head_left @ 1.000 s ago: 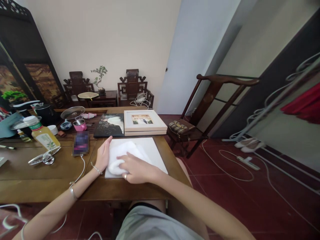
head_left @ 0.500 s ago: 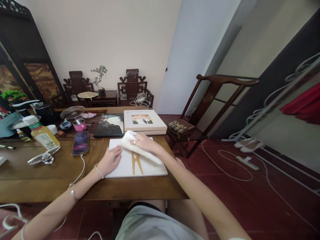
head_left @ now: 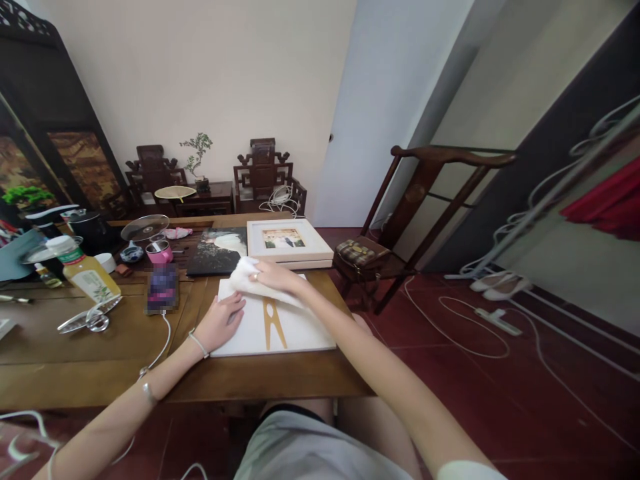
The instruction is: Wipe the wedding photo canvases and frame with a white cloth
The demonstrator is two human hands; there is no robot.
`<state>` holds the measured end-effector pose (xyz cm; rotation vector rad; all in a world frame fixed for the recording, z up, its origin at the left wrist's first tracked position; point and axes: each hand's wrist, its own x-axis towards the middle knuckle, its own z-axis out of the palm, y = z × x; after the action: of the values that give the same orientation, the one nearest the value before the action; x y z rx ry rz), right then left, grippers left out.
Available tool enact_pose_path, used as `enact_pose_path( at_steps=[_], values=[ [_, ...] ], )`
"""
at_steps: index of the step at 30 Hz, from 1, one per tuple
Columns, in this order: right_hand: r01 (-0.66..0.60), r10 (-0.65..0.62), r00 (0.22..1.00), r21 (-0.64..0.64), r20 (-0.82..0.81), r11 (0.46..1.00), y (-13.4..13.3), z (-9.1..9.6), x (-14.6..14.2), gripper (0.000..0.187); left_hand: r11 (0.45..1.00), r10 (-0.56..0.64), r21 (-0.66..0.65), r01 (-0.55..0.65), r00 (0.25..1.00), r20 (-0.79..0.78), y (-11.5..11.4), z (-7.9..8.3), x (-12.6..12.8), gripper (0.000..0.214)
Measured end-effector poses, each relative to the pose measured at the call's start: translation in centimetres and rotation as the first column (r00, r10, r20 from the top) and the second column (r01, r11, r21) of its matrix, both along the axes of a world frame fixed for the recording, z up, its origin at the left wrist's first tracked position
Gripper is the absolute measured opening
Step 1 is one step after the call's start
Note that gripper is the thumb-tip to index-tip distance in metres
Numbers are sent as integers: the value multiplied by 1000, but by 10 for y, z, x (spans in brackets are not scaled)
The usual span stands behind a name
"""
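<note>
A flat white board [head_left: 313, 333] lies near the table's front edge, with a gold-brown shape [head_left: 273, 327] like a clothes peg or a letter A on its face. My right hand [head_left: 275, 279] is closed on a bunched white cloth [head_left: 242, 277], pressing it over the board's far part. Part of the cloth trails to the right under my forearm, and the top of the gold-brown shape is partly covered. My left hand [head_left: 225, 321] rests on the board's left side, its fingers stretched toward the cloth and holding nothing.
Behind the board are a white picture frame [head_left: 320, 255] and a dark panel [head_left: 213, 259] with a white relief. To the left lie a phone [head_left: 162, 289] with a cable, a yellow bottle [head_left: 90, 275] and a pink mug [head_left: 159, 253]. A wooden chair [head_left: 425, 180] stands at right.
My right hand has slid the cloth to the left and slightly away from me, uncovering more of the gold-brown shape. My left hand stays almost where it was.
</note>
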<state>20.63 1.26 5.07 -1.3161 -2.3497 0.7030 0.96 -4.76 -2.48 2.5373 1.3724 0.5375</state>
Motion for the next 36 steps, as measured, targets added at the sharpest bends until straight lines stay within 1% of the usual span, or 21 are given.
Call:
enact_pose_path(
  at_steps=[3, 6, 9, 12, 15, 18, 21, 23, 25, 28, 32, 34, 36],
  values=[
    [74, -75, 997, -9, -15, 997, -3, -9, 35, 20, 1000, 3, -13, -3, 1000, -9, -1, 1, 1, 36],
    [146, -146, 989, -4, -33, 989, -14, -19, 67, 25, 1000, 20, -21, -20, 1000, 1, -1, 0, 2, 38],
    [165, -164, 985, 12, -53, 986, -35, -31, 89, 27, 998, 62, -17, -62, 998, 28, 0, -2, 2, 45],
    [122, -122, 992, 32, -26, 992, -67, -39, 99, 28, 997, 78, -27, -78, 997, 17, 2, -7, 2, 48],
    [104, -106, 991, 30, 79, 994, -105, -37, 105, 31, 996, 81, -49, -81, 997, -13, 4, -10, 1, 48],
    [61, -54, 982, -33, 183, 998, -140, -26, 107, 32, 995, 83, -46, -83, 997, -11, 5, -13, 1, 48],
    [13, 7, 972, -82, 236, 997, -158, -16, 105, 33, 996, 78, -41, -78, 997, -8, 5, -14, 0, 47],
    [23, -4, 966, -69, 257, 997, -157, -14, 102, 34, 996, 77, -43, -77, 997, -8, 6, -15, 0, 47],
    [60, -48, 963, -37, 265, 998, -145, -16, 99, 33, 996, 75, -45, -76, 997, -6, 6, -15, 0, 47],
    [96, -97, 972, 13, 215, 995, -110, -25, 96, 33, 997, 70, -44, -69, 998, 1, 6, -15, -1, 46],
    [98, -103, 991, 66, 83, 993, -58, -36, 91, 28, 997, 68, -36, -68, 998, 14, 7, -15, -1, 44],
    [119, -122, 992, 85, 35, 989, -40, -39, 89, 28, 997, 68, -37, -68, 998, 17, 6, -14, -1, 44],
    [133, -135, 991, 96, 13, 986, -33, -40, 87, 29, 997, 67, -45, -66, 998, 15, 5, -12, 0, 44]
  ],
)
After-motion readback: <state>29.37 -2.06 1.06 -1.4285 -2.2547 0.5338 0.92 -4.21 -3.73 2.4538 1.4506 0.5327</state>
